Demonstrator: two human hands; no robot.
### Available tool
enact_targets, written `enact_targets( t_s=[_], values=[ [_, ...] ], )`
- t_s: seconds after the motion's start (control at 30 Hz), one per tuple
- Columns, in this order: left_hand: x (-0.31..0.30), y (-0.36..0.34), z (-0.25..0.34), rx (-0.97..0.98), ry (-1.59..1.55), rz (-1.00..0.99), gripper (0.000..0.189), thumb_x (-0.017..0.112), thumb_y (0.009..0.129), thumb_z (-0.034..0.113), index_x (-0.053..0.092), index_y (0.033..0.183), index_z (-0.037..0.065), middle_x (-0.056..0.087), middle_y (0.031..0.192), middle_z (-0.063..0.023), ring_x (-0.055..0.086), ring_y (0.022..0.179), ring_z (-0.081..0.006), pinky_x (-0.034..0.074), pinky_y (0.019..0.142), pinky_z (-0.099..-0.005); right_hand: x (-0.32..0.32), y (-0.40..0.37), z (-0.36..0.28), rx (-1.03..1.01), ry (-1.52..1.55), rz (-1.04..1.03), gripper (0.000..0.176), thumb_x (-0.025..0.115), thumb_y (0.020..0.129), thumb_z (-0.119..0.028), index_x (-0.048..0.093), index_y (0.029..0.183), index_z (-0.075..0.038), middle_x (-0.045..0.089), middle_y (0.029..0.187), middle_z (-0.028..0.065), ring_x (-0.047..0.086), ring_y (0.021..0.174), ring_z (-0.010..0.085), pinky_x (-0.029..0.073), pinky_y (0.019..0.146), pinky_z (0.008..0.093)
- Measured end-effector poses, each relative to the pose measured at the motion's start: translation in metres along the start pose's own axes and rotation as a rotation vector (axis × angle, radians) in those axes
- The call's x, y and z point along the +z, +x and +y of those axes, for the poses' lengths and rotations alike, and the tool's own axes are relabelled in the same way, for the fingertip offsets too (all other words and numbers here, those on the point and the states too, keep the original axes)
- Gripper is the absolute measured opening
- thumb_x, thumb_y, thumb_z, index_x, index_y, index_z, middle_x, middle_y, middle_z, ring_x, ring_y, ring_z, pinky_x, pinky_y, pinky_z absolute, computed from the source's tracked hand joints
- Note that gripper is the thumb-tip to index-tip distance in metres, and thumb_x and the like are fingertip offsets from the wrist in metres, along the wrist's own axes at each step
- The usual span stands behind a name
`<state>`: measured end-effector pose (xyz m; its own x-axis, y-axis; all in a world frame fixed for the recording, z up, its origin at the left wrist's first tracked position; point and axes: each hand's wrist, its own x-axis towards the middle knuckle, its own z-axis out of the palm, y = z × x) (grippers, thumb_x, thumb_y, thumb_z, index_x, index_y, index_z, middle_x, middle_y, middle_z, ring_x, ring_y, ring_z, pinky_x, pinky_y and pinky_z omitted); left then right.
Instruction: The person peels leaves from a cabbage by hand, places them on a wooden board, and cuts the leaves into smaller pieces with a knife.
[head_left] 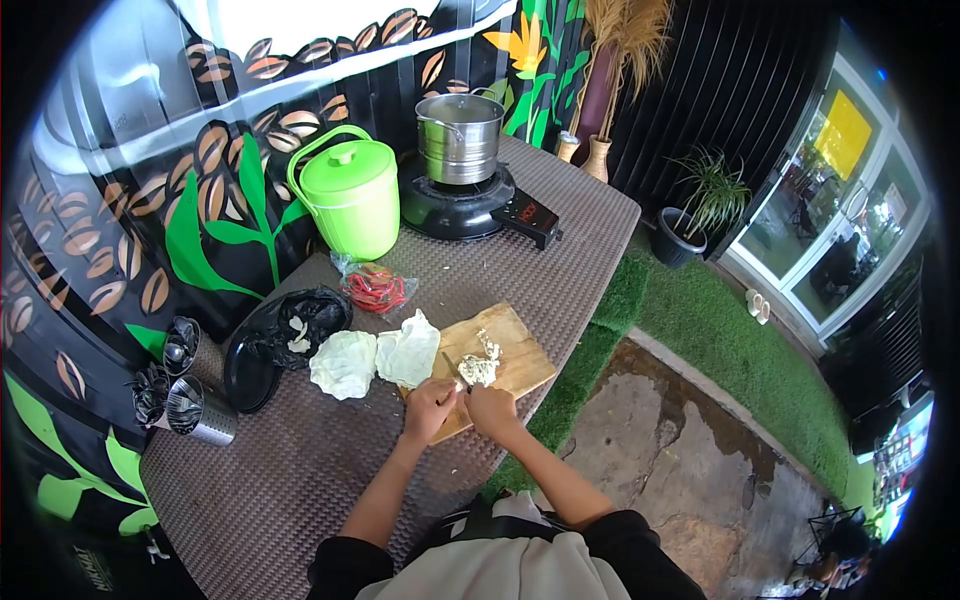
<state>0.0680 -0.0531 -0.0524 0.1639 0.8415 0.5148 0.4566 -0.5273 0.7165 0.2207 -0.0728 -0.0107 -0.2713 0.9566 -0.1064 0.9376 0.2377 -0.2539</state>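
On a wooden cutting board [525, 350] lies a small heap of chopped pale food [480, 368]. My right hand [492, 410] is closed round the dark handle of a knife [452, 366], whose blade is hard to make out. Just left of it, my left hand [432, 405] is closed at the board's near left part, with its fingertips at a small pale piece beside the chopped heap. Two pale leaves, which look like cabbage, lie left of the board: one leaf [343, 365] on the table and another leaf [408, 350] overlapping the board's edge.
Behind the leaves are a bag of red chillies [378, 290] and a black plastic bag [312, 318] on a black tray. A green lidded bucket [350, 190] and a metal pot [460, 140] on a black stove [450, 215] stand farther back. Metal cutlery holders [205, 415] are at left on the woven-pattern table [300, 470].
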Motion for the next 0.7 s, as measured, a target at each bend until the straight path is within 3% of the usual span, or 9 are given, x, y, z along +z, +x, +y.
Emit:
enact_targets(
  t_s=[0.13, 0.2, 0.3, 0.5, 0.63, 0.7],
  values=[
    [0.002, -0.003, -0.007, -0.083, -0.044, -0.01, 0.012, 0.068, 0.078, 0.003, 0.069, 0.089, -0.001, 0.069, 0.091, -0.0141, 0.067, 0.085, -0.0275, 0.053, 0.075, -0.0335, -0.002, -0.021, -0.007, 0.115, 0.057, -0.097, 0.032, 0.049, 0.092, -0.03, 0.054, 0.092, 0.002, 0.066, 0.079, 0.0237, 0.068, 0.076, 0.0328, 0.054, 0.066, 0.0429],
    [0.003, -0.002, -0.008, -0.062, -0.04, -0.009, 0.012, 0.068, 0.078, 0.003, 0.07, 0.089, -0.001, 0.069, 0.091, -0.0141, 0.067, 0.085, -0.0275, 0.053, 0.075, -0.0335, 0.021, -0.027, -0.014, 0.228, 0.083, 0.026, 0.032, 0.05, 0.093, -0.03, 0.052, 0.096, 0.002, 0.066, 0.079, 0.0226, 0.068, 0.075, 0.0337, 0.054, 0.067, 0.0437],
    [0.001, -0.002, -0.008, -0.032, -0.027, -0.026, 0.011, 0.067, 0.079, 0.003, 0.069, 0.089, -0.001, 0.069, 0.091, -0.014, 0.067, 0.085, -0.0277, 0.053, 0.075, -0.0337, 0.034, -0.023, -0.017, 0.298, 0.1, -0.003, 0.032, 0.048, 0.093, -0.03, 0.05, 0.099, 0.001, 0.066, 0.079, 0.0221, 0.067, 0.075, 0.0349, 0.053, 0.07, 0.0447],
    [0.001, -0.003, -0.007, -0.085, -0.011, -0.037, 0.01, 0.068, 0.08, 0.004, 0.068, 0.088, -0.002, 0.069, 0.092, -0.0138, 0.067, 0.086, -0.0267, 0.052, 0.076, -0.0323, -0.007, -0.004, -0.002, 0.09, 0.061, -0.036, 0.033, 0.048, 0.093, -0.032, 0.056, 0.095, 0.001, 0.066, 0.078, 0.0194, 0.067, 0.074, 0.035, 0.053, 0.066, 0.0441],
    [0.002, -0.004, -0.008, -0.065, -0.033, -0.032, 0.01, 0.066, 0.081, 0.005, 0.067, 0.088, -0.001, 0.068, 0.091, -0.014, 0.066, 0.083, -0.0287, 0.052, 0.073, -0.0346, -0.021, -0.017, -0.011, 0.097, 0.08, -0.08, 0.032, 0.047, 0.093, -0.029, 0.056, 0.094, 0.001, 0.066, 0.077, 0.0187, 0.067, 0.073, 0.0347, 0.053, 0.064, 0.0438],
    [0.001, -0.004, -0.007, -0.065, -0.033, -0.029, 0.009, 0.066, 0.081, 0.005, 0.067, 0.087, -0.001, 0.068, 0.091, -0.0141, 0.066, 0.083, -0.0287, 0.052, 0.073, -0.0345, 0.003, -0.019, -0.014, 0.154, 0.058, -0.032, 0.03, 0.052, 0.09, -0.028, 0.057, 0.094, 0.002, 0.067, 0.079, 0.0188, 0.068, 0.076, 0.0336, 0.054, 0.066, 0.043]
  ],
)
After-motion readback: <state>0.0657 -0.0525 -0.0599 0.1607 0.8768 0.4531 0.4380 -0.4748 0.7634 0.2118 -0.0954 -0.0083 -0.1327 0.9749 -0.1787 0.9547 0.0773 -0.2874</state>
